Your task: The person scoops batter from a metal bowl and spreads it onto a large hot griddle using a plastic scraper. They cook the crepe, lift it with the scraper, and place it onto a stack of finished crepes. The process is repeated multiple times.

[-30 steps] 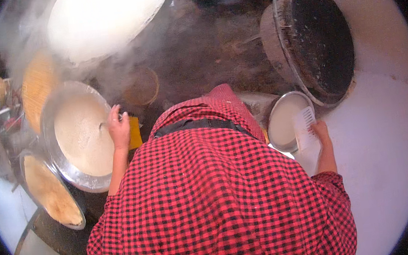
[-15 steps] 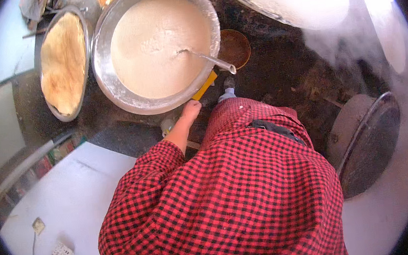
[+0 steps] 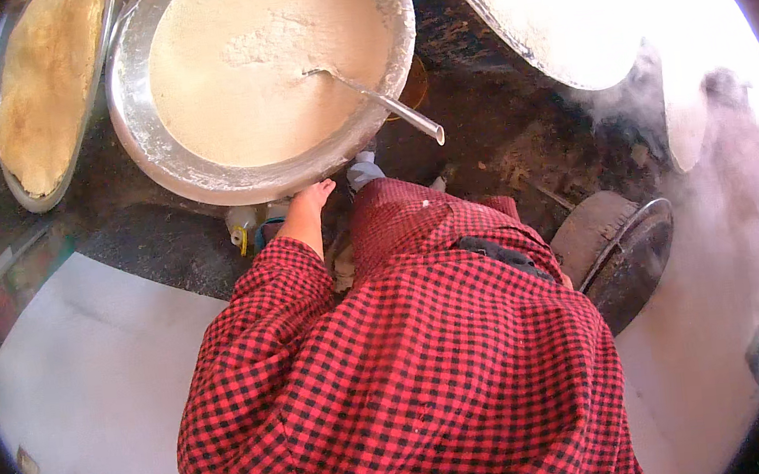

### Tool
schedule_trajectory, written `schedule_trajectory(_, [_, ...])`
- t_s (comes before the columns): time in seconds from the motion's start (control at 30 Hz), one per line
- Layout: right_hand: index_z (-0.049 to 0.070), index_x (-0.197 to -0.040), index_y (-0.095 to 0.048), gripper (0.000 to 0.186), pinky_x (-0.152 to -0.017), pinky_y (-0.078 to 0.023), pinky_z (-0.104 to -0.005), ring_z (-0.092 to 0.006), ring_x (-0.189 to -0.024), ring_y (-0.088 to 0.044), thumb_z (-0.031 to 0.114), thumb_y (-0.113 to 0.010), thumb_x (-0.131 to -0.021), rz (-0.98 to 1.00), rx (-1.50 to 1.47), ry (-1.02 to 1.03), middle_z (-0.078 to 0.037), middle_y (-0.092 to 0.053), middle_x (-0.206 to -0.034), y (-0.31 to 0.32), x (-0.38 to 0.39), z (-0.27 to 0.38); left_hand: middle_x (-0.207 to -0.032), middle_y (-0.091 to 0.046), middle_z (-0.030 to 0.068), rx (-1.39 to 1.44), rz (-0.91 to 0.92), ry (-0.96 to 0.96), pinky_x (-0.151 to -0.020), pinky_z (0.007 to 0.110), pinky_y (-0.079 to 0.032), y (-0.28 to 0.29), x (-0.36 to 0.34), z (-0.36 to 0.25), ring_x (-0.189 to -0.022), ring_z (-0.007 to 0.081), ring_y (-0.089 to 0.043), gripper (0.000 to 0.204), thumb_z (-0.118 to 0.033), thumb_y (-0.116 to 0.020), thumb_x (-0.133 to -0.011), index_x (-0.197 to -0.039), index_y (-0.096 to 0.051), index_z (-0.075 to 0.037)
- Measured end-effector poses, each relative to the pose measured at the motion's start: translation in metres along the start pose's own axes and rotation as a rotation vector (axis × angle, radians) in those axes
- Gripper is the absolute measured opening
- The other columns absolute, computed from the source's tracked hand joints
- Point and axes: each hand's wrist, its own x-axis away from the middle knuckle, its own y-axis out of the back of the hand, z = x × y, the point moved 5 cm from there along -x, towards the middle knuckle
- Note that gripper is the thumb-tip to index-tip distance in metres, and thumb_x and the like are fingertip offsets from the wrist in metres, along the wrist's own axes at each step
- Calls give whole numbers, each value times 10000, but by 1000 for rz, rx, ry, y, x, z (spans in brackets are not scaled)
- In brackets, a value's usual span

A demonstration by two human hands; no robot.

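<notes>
A wide metal basin (image 3: 209, 176) full of pale tan batter (image 3: 264, 83) stands ahead of me. From the batter a metal ladle's handle (image 3: 395, 112) leans out over the right part of the rim; its bowl end is sunk from sight. My left hand (image 3: 309, 197) is at the basin's near edge, close to or touching the outer wall. Its fingers look stretched forward, with nothing visible in them. My right hand does not show; the red-and-black checked clothing covers that side.
An oval tray holds a browned flatbread (image 3: 50, 86) at the far left. Steam drifts by a large bright round pan (image 3: 550, 19) at the far right. A dark round pan (image 3: 629, 268) is tilted at my right. A white surface (image 3: 108, 355) lies to my left.
The yellow flat thing by my left hand is gone from beside it, and the hand's fingers look straighter. The view has shifted, so the basin appears larger and further left.
</notes>
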Motion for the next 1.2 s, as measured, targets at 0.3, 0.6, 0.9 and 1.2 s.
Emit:
schedule_trajectory(0.3, [10, -1138, -523, 363, -851, -426, -358, -251, -944, -554, 234, -494, -853, 18, -280, -34, -150, -581, -1034, 44, -18, -8, -745, -577, 21, -253, -100, 24, -593, 308, -464, -16, 20, 23, -641, 153, -555, 141, -269, -530, -857, -916, -549, -142])
schedule_trajectory(0.6, [37, -1125, -551, 345, -808, -450, -306, -217, -929, -593, 236, -569, -844, -8, 64, 217, -122, -603, -1053, 125, -106, 31, -797, -597, 27, -1025, 118, -6, -463, 253, -449, -99, 109, 119, -574, 147, -560, 176, -222, -575, -836, -980, -541, -127])
schedule_trajectory(0.9, [106, -1210, -462, 637, -896, -404, -408, -327, -1104, -460, 333, -673, -653, -255, 786, 1106, -153, -498, -1186, 218, -154, 138, -900, -600, 108, -1453, 479, 76, -620, 358, -478, -329, 187, 389, -682, 205, -573, 316, -238, -530, -852, -1093, -527, -34])
schedule_trajectory(1.2, [142, -958, -571, 210, -679, -483, -324, -243, -793, -607, 179, -633, -761, -455, -248, 588, -66, -633, -871, 371, -236, 53, -787, -572, 44, -1733, 491, -72, -534, 226, -436, -416, 237, 491, -640, 118, -554, 318, -320, -416, -910, -918, -555, -34])
